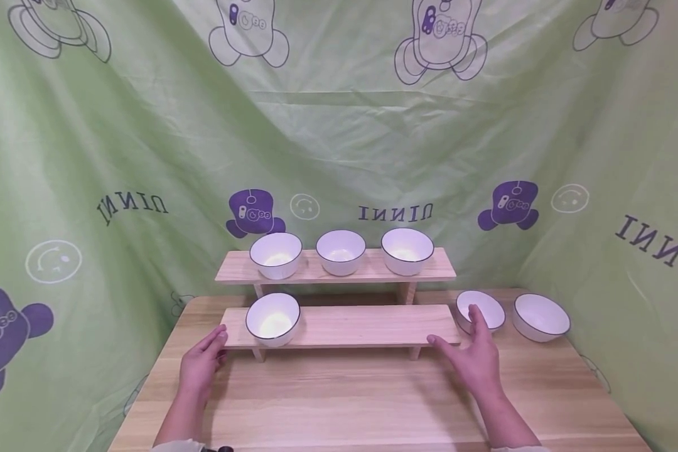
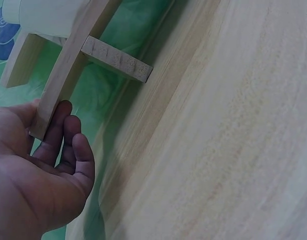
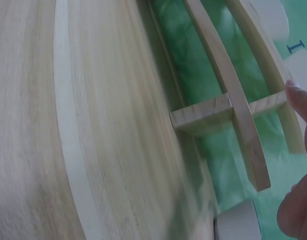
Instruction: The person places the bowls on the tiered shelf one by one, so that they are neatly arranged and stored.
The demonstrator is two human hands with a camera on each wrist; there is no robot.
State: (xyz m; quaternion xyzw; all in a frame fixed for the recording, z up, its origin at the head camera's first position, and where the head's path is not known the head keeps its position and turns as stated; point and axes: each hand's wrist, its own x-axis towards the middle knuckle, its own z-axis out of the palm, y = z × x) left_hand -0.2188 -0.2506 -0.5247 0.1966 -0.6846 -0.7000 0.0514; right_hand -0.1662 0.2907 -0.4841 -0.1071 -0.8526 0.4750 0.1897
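A two-tier wooden shelf stands at the back of the table in the head view. My left hand (image 1: 199,365) grips the left end of its lower board (image 1: 367,326); in the left wrist view, that hand (image 2: 41,170) has the thumb on one side of the board and curled fingers on the other. Near the board's right end my right hand (image 1: 477,361) is spread, thumb by the front edge; contact is unclear. One white bowl (image 1: 273,320) sits on the lower board's left part. On the upper board (image 1: 237,267) stand a left bowl (image 1: 275,256), middle bowl (image 1: 341,253) and right bowl (image 1: 407,252).
Two more white bowls stand on the table right of the shelf: a nearer bowl (image 1: 480,309), partly behind my right fingers, and a farther-right bowl (image 1: 541,318). A green patterned curtain (image 1: 339,144) hangs behind the wooden table (image 1: 339,402).
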